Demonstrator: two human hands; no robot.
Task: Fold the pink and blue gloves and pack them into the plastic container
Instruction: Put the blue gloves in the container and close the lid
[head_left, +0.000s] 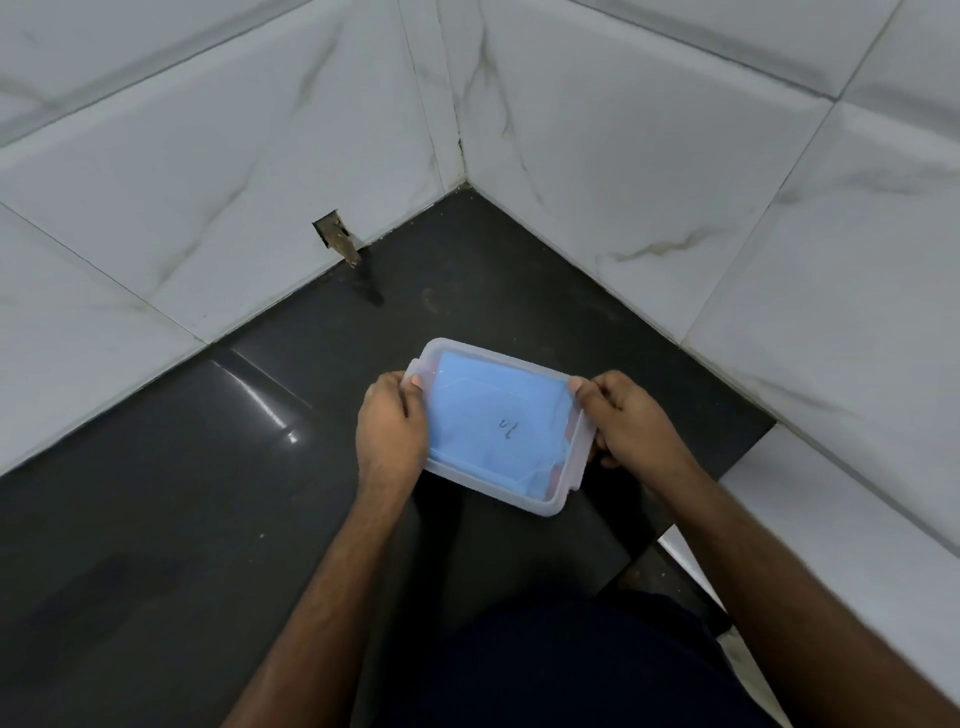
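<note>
While you hold the plastic container (498, 426) over the dark counter (156, 493), near the corner where the two tiled walls (649, 156) meet, it sits directly between your two hands, so neither hand is nearer than the other. Your left hand (390, 421) grips the left short end, with the thumb on top of the rim and the fingers curled under it, and your right hand (631, 421) grips the right short end in the same way. The long axis of the container runs from one hand to the other, a little turned, so the left end is farther from you and the right end is closer to the front edge of the counter. I cannot tell if the container touches the counter or is lifted a little. The container is translucent and it seems a clear lid with small tabs is already on it, with a small dark mark in the middle. Through it you see the blue glove (493, 415) lying flat and filling almost all the space, and a little of the pink glove (555, 475) shows at the right end. The packing looks almost finished; what remains is probably to press the lid down evenly at both ends
</note>
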